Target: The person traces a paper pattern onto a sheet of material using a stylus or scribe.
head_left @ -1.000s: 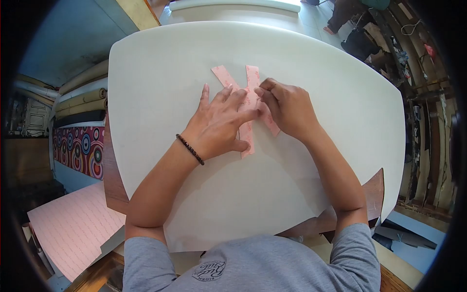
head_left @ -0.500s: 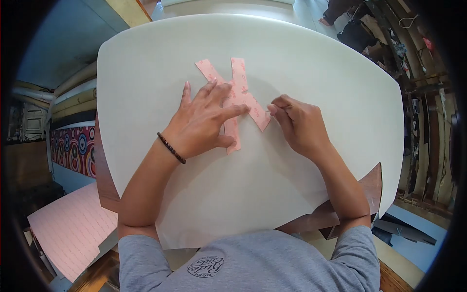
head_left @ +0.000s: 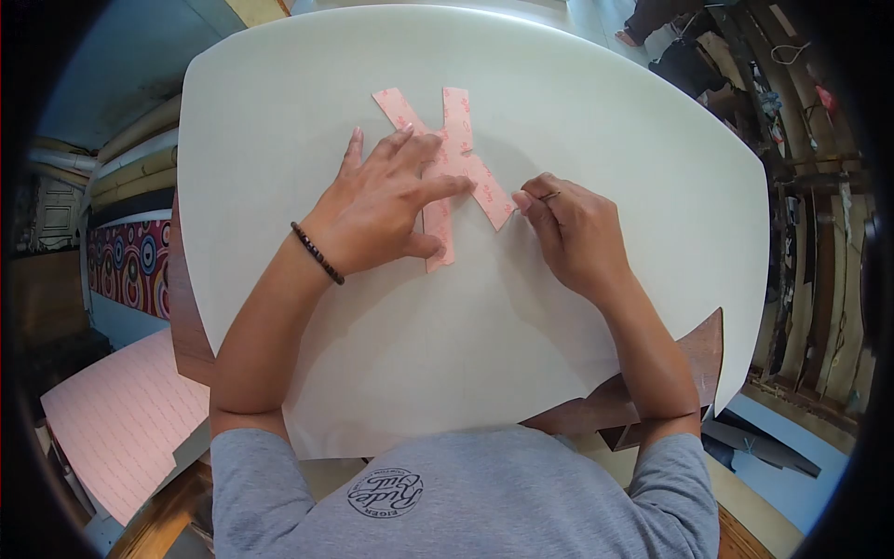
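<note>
A pink patterned template shaped like a letter K [head_left: 456, 116] lies flat on a large white sheet [head_left: 605, 121]. My left hand [head_left: 377, 205] rests over its upright and left part with fingers spread, pressing it down and hiding some of it. In a pinch, my right hand [head_left: 579, 228] holds a thin pen-like tool [head_left: 551, 195], mostly hidden by the fingers. The tool's fine tip sits right by the end of the template's lower right leg.
Under the sheet's near right edge shows brown material [head_left: 596, 405]. A larger pink patterned sheet [head_left: 126, 419] lies at lower left. Rolls of material [head_left: 140, 154] are stacked on the left. Shelves with strips [head_left: 810, 233] line the right, with a person's foot [head_left: 626, 38] at top right.
The whole view has shifted slightly, so the sheet appears higher. My right hand has moved a little right and toward me relative to the template's leg end. My left hand keeps its hold.
</note>
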Demonstrator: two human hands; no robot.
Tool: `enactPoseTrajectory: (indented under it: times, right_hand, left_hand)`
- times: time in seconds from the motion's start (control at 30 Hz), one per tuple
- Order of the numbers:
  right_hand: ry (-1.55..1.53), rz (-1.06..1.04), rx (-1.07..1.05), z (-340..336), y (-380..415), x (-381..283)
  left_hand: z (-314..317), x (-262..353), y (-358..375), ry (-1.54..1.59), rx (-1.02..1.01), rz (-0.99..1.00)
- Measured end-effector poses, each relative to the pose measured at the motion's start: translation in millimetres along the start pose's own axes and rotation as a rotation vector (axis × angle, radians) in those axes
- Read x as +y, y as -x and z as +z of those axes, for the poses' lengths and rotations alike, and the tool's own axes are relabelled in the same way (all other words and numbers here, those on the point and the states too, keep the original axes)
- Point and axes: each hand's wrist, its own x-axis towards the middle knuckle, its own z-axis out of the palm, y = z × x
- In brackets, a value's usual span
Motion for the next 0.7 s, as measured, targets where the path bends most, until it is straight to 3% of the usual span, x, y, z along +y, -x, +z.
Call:
enactPoseTrajectory:
  times: [0.43,0.7]
  right_hand:
    - [0.014,-0.043,-0.014,12,17,-13]
    - [0.049,-0.124,0.032,32,-34,-13]
  left_hand:
    - [-1,0,-3,-0.006,-0.038,-0.045]
    - [-1,-1,-3,-0.001,-0.064,-0.096]
